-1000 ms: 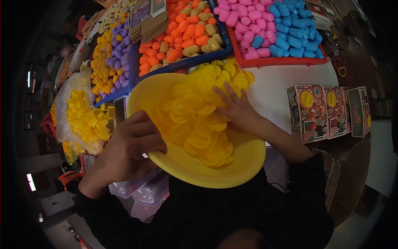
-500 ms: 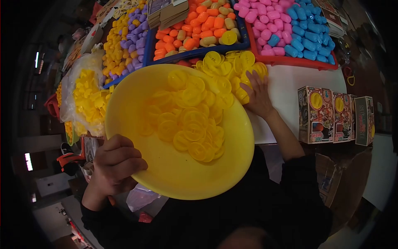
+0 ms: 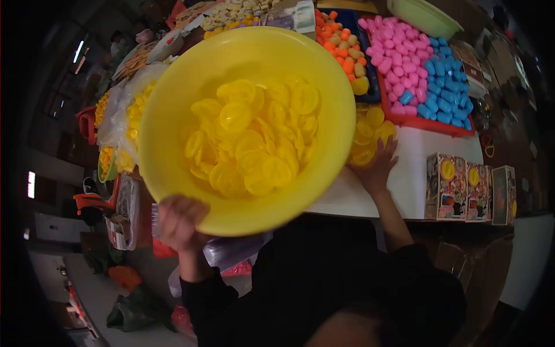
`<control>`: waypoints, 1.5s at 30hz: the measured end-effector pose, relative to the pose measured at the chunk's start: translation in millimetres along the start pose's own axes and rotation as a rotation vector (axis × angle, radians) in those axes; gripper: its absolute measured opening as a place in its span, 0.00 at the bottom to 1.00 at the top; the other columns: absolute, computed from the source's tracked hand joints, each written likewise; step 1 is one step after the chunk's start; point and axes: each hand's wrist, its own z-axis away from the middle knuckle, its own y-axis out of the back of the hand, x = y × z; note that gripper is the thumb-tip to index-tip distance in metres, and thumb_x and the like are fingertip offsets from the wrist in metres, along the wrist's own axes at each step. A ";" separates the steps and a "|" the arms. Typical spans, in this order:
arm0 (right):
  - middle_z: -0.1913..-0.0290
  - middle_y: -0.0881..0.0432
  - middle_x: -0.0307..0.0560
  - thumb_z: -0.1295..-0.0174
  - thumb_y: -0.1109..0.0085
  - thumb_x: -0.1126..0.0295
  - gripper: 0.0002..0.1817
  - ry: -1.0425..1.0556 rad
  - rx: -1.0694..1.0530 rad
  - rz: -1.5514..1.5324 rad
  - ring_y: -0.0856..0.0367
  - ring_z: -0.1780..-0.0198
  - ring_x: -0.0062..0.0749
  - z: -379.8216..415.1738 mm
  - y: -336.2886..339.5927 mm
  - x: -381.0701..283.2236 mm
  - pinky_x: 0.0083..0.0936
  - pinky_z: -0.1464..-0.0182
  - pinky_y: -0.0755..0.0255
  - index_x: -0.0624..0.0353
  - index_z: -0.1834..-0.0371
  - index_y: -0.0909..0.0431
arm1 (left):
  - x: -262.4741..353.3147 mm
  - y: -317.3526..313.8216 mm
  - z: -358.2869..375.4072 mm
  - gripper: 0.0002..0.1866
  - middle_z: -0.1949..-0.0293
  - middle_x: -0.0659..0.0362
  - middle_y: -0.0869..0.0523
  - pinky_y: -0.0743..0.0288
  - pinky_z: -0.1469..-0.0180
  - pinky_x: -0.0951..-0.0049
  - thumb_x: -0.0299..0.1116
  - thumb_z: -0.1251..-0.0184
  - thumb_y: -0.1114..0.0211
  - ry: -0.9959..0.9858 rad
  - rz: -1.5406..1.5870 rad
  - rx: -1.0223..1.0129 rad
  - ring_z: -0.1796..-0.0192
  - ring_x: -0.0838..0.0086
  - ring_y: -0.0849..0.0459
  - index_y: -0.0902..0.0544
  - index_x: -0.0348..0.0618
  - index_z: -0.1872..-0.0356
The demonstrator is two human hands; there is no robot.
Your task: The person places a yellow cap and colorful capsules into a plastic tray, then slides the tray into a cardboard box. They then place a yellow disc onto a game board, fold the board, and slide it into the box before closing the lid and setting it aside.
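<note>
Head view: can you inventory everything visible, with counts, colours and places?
Basin: one, yellow, above the table's near edge
Discs: many, yellow, in the basin
Loose discs: several, yellow, right of the basin
Table: one, white, beneath the trays
Red tray: one, far right; many pink capsules and blue capsules
Blue tray: one, beside it; many orange and tan capsules
Green bowl: one, pale, far edge
Printed boxes: several, multicoloured, right
Bag: clear, left, yellow pieces inside
Background: cluttered, too dim to itemise
Left hand: one, bare, gripping the basin's rim
Right hand: one, bare, fingers at the loose discs
Sleeves: two, black, below
</note>
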 end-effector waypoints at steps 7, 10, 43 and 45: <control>0.28 0.63 0.63 0.70 0.22 0.53 0.63 0.022 -0.008 0.020 0.67 0.27 0.63 -4.2 0.7 0.1 0.73 0.39 0.63 0.54 0.32 0.57 | -186.0 -149.6 -96.0 0.08 0.72 0.54 0.18 0.26 0.62 0.67 0.22 0.60 0.32 0.108 -0.036 0.251 0.66 0.59 0.20 0.19 0.42 0.74; 0.29 0.59 0.64 0.69 0.22 0.50 0.60 0.073 -0.011 -0.031 0.63 0.28 0.65 -4.1 4.7 0.3 0.73 0.39 0.66 0.52 0.33 0.53 | -273.9 -224.8 -129.9 0.08 0.73 0.54 0.18 0.26 0.63 0.66 0.26 0.59 0.29 0.110 -0.099 0.285 0.66 0.60 0.20 0.18 0.42 0.74; 0.36 0.39 0.58 0.47 0.36 0.62 0.33 0.368 -0.143 0.261 0.39 0.37 0.54 -175.9 -5.9 -9.8 0.50 0.39 0.44 0.52 0.37 0.37 | -126.6 -76.6 41.7 0.33 0.36 0.50 0.35 0.42 0.35 0.56 0.38 0.48 0.30 0.623 -0.250 -0.291 0.36 0.53 0.36 0.32 0.46 0.39; 0.37 0.35 0.56 0.45 0.39 0.65 0.29 0.422 -0.309 0.240 0.37 0.38 0.53 -181.7 -18.4 7.2 0.45 0.40 0.42 0.53 0.39 0.34 | -123.2 -29.8 90.8 0.28 0.41 0.49 0.30 0.39 0.38 0.58 0.39 0.45 0.31 0.801 -0.279 -0.206 0.39 0.53 0.33 0.29 0.44 0.43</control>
